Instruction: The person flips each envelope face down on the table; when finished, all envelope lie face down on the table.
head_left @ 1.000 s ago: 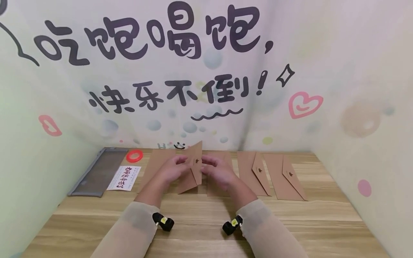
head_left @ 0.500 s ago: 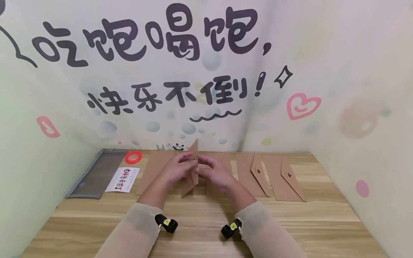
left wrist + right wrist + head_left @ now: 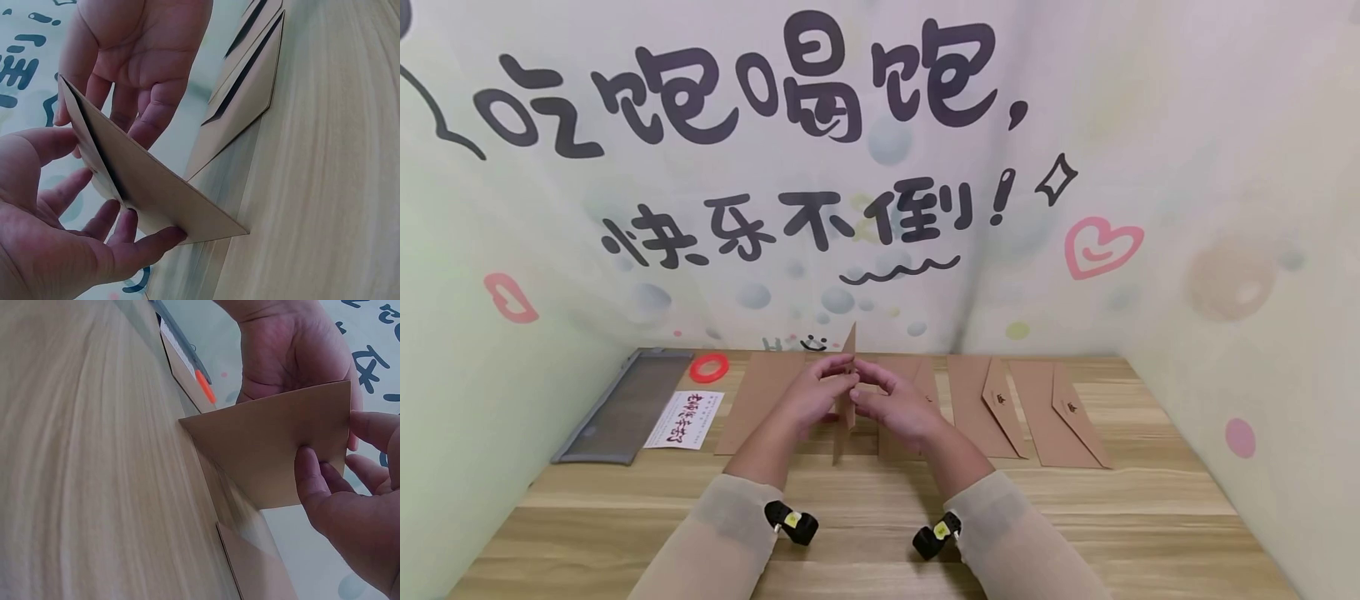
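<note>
Both hands hold one brown paper envelope upright above the wooden table, its edge turned toward the head camera. My left hand grips it from the left, thumb on one face and fingers on the other. My right hand pinches it from the right, with the thumb pressed on the near face of the envelope and the fingers behind. In the left wrist view the envelope slants between the two palms.
Several more brown envelopes lie flat in a row: one on the left, two with dark-printed flaps on the right. A grey mesh pouch, a white card and a red ring sit at the back left. Printed walls close in three sides.
The held envelope has turned from showing its flap side to standing edge-on. Both hands have closed in on it and moved slightly away from me.
</note>
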Tool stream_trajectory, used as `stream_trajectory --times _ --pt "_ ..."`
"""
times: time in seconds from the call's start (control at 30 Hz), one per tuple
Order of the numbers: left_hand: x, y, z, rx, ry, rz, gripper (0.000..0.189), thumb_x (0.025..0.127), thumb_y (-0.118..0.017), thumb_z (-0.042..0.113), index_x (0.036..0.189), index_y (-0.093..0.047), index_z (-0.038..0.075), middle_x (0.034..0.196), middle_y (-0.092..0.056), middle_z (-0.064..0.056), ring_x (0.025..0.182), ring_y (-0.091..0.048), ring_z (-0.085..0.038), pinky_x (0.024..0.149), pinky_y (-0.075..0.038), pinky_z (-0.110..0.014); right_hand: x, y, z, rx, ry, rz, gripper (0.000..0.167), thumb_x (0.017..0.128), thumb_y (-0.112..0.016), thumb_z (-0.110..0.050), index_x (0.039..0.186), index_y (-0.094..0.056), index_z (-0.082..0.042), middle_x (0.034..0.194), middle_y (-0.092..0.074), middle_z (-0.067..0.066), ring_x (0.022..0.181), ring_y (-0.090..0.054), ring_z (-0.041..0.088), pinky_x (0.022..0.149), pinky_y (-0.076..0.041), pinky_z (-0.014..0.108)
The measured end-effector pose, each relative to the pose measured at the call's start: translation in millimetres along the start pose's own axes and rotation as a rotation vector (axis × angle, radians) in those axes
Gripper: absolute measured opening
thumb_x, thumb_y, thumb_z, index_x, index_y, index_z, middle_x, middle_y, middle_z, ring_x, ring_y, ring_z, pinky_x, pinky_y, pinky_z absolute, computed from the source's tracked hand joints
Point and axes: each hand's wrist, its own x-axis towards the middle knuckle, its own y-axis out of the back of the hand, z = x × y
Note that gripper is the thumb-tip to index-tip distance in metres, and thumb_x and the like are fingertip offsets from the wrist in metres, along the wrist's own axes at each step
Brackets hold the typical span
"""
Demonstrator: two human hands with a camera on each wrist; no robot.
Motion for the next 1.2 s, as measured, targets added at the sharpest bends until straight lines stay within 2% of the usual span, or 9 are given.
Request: stream_trajectory --times 0.1,0.33,0.53,0.63,0.77,0.87,0.97,1.07,1.2 --pt "-1.3 0.9 0.8 -0.007 0.003 0.004 0.052 0.106 -0.064 0.03 0.156 -0.053 0.022 0.161 -0.05 -0.01 0.15 -0.048 -0.035 0.109 -0.056 -0.062 -0.2 0 0 -0.013 -0.001 -0.017 0.057 0.107 -0.064 -0.013 0.162 -0.048 -0.017 0.165 -0.045 0.01 0.144 -0.055 0.03 0.119 -0.052 0.045" --pt "-7.1 7.4 3.0 -0.007 0.006 0.028 0.049 0.109 -0.057 0.026 0.157 -0.051 0.022 0.164 -0.051 -0.01 0.153 -0.047 -0.036 0.114 -0.052 -0.059 -1.0 -1 3 -0.009 -0.011 -0.064 0.052 0.109 -0.061 -0.014 0.16 -0.051 -0.019 0.17 -0.042 0.006 0.151 -0.047 0.045 0.125 -0.044 0.057" --pt "-9.7 14.2 2.8 0.001 -0.036 0.058 0.048 0.111 -0.056 0.022 0.159 -0.051 0.018 0.167 -0.048 -0.013 0.148 -0.053 -0.035 0.115 -0.053 -0.056 -1.6 -5 7 -0.039 -0.06 -0.08 0.052 0.111 -0.058 -0.02 0.162 -0.049 -0.019 0.174 -0.037 0.003 0.155 -0.045 0.038 0.127 -0.042 0.054" --pt "-12.2 16.1 5.7 0.003 -0.048 0.091 0.049 0.11 -0.058 0.021 0.158 -0.052 0.017 0.165 -0.051 -0.008 0.146 -0.055 -0.031 0.116 -0.053 -0.053 0.1 -6 11 -0.059 -0.065 -0.094 0.051 0.112 -0.057 -0.022 0.162 -0.049 -0.019 0.173 -0.041 0.003 0.156 -0.046 0.033 0.125 -0.044 0.053" --pt "-17.6 18.9 11.2 0.062 -0.064 0.17 0.049 0.106 -0.06 0.018 0.155 -0.056 0.018 0.161 -0.058 -0.001 0.143 -0.058 -0.028 0.118 -0.051 -0.05 2.1 -8 19 -0.031 -0.097 -0.105 0.055 0.112 -0.056 -0.021 0.165 -0.043 -0.014 0.172 -0.041 0.011 0.155 -0.048 0.034 0.125 -0.044 0.053" --pt "-20.4 21.7 14.0 0.068 -0.069 0.204 0.051 0.104 -0.06 0.013 0.155 -0.056 0.018 0.159 -0.06 -0.002 0.142 -0.06 -0.029 0.119 -0.051 -0.049 2.5 -8 23 0.031 -0.14 -0.079 0.059 0.112 -0.054 -0.019 0.167 -0.036 -0.008 0.169 -0.043 0.019 0.154 -0.049 0.037 0.126 -0.042 0.053" --pt "-19.9 26.6 12.6 0.068 -0.068 0.221 0.052 0.104 -0.06 0.011 0.155 -0.056 0.016 0.159 -0.06 -0.004 0.142 -0.061 -0.03 0.119 -0.051 -0.049 2.4 -7 24 0.093 -0.167 -0.017 0.059 0.112 -0.052 -0.016 0.166 -0.033 -0.002 0.165 -0.046 0.026 0.153 -0.048 0.039 0.127 -0.041 0.053" --pt "-17.8 33.1 7.4 0.14 -0.074 0.232 0.053 0.102 -0.058 0.01 0.155 -0.056 0.013 0.158 -0.06 -0.006 0.143 -0.06 -0.029 0.116 -0.053 -0.048 3.0 -4 23 0.13 -0.172 0.037 0.059 0.112 -0.048 -0.014 0.165 -0.029 0.005 0.164 -0.045 0.031 0.155 -0.045 0.042 0.128 -0.038 0.054" --pt "-14.1 41.9 -1.3 0.253 -0.089 0.236 0.053 0.099 -0.058 0.008 0.152 -0.057 0.008 0.156 -0.063 -0.011 0.144 -0.059 -0.031 0.114 -0.054 -0.048 4.0 2 21 0.14 -0.18 0.062 0.058 0.113 -0.046 -0.012 0.164 -0.027 0.008 0.166 -0.04 0.034 0.157 -0.039 0.044 0.129 -0.036 0.054"
